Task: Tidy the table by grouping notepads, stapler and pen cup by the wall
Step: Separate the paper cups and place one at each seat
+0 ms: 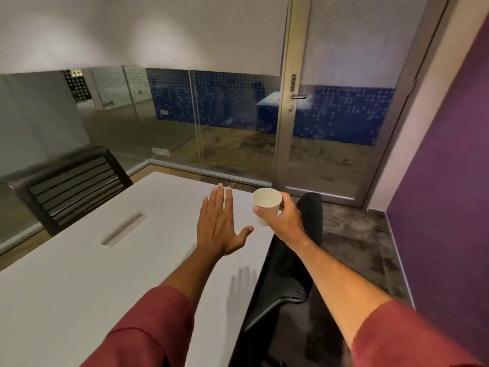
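My right hand (284,221) grips a white paper cup (266,201) from the side and holds it up in the air beyond the right edge of the white table (79,274). The cup's mouth tilts toward me and looks empty. My left hand (219,226) hovers flat above the table's far right part, palm down, fingers stretched and holding nothing; its shadow falls on the tabletop below. No notepads, stapler or pens are in view.
A black mesh chair (68,184) stands at the table's far left. Another black chair (291,282) sits close against the table's right edge, under my right arm. A cable slot (124,229) is cut into the tabletop. Glass walls and a glass door (330,128) lie ahead, a purple wall (449,181) on the right.
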Motion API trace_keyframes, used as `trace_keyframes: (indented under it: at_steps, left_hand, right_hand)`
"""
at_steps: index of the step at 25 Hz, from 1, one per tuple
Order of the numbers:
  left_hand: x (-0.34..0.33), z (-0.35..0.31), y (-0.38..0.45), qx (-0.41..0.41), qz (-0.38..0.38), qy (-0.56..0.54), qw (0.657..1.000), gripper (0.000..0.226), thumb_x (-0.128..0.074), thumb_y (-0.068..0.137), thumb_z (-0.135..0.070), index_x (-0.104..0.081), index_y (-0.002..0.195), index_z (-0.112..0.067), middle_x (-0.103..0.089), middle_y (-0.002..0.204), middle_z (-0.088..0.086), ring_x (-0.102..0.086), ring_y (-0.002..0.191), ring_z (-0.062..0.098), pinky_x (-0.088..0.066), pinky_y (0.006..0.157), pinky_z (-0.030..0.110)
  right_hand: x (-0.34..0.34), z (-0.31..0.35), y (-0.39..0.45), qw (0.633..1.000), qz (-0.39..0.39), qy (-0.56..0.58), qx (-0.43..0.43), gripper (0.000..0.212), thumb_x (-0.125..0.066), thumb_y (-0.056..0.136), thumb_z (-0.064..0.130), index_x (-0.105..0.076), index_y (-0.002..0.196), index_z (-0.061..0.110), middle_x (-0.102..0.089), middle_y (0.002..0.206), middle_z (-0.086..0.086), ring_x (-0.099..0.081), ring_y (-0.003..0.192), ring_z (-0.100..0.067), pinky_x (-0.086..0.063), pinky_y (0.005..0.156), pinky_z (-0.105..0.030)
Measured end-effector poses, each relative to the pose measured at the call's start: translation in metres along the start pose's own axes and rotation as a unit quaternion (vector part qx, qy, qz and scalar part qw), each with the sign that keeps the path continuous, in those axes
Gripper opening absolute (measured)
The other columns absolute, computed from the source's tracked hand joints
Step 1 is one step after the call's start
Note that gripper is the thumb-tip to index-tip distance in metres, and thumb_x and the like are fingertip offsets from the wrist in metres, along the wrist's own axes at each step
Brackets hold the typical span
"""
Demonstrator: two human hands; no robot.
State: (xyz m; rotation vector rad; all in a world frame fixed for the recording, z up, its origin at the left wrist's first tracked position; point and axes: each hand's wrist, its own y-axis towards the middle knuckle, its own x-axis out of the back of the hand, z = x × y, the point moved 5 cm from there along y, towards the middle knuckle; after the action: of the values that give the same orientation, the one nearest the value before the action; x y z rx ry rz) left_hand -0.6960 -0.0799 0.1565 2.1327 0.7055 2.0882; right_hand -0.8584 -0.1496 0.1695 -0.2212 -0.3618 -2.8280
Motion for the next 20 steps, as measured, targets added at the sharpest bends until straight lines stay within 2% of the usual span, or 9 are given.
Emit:
trace_keyframes:
  at_steps: [4, 9, 11, 17, 20]
  left_hand:
    - [0.008, -0.078, 0.027, -0.060, -0.022, -0.014, 0.998, 0.108, -0.025, 0.079, -0.084, 0.008, 0.156, -0.016, 0.011, 0.165, 0.012, 0.010, 0.153, 0.031, 0.008, 0.121, 0.045]
    - [0.009, -0.174, 0.056, -0.133, -0.042, -0.029, 0.990, 0.110, -0.024, 0.080, -0.083, 0.010, 0.156, -0.010, 0.013, 0.165, 0.015, 0.012, 0.153, 0.030, 0.006, 0.122, 0.043]
    - [0.005, -0.215, 0.069, -0.146, -0.050, -0.034, 0.987, 0.111, -0.024, 0.079, -0.082, 0.010, 0.155, -0.009, 0.013, 0.164, 0.016, 0.012, 0.153, 0.030, 0.006, 0.122, 0.043]
    - [-0.023, -0.335, 0.120, -0.155, -0.045, -0.039, 0.986, 0.110, -0.017, 0.079, -0.083, 0.017, 0.153, -0.010, 0.015, 0.164, 0.016, 0.013, 0.152, 0.030, 0.000, 0.125, 0.045]
    - [-0.041, -0.380, 0.145, -0.161, -0.038, -0.037, 0.986, 0.111, -0.015, 0.078, -0.084, 0.016, 0.153, -0.008, 0.016, 0.164, 0.017, 0.013, 0.152, 0.030, -0.001, 0.125, 0.046]
  right_hand:
    - [0.090, 0.004, 0.005, 0.995, -0.097, -0.024, 0.002, 0.065, -0.085, 0.067, 0.039, -0.052, 0.121, 0.025, -0.063, 0.114, 0.006, -0.060, 0.102, -0.009, -0.047, 0.072, -0.016]
    - [0.199, -0.008, 0.013, 0.980, -0.185, -0.071, 0.004, 0.063, -0.085, 0.065, 0.044, -0.053, 0.116, 0.024, -0.064, 0.110, 0.005, -0.060, 0.101, -0.016, -0.051, 0.081, -0.029]
    - [0.244, -0.018, 0.020, 0.975, -0.202, -0.087, 0.004, 0.064, -0.084, 0.064, 0.048, -0.053, 0.116, 0.025, -0.064, 0.110, 0.005, -0.059, 0.101, -0.016, -0.052, 0.081, -0.031]
    - [0.360, -0.053, 0.061, 0.971, -0.225, -0.083, -0.004, 0.060, -0.085, 0.064, 0.045, -0.049, 0.111, 0.032, -0.060, 0.107, 0.007, -0.057, 0.098, -0.015, -0.046, 0.076, -0.025]
    - [0.401, -0.075, 0.089, 0.971, -0.227, -0.074, -0.022, 0.063, -0.084, 0.064, 0.047, -0.051, 0.115, 0.028, -0.062, 0.110, 0.005, -0.059, 0.101, -0.018, -0.052, 0.080, -0.031]
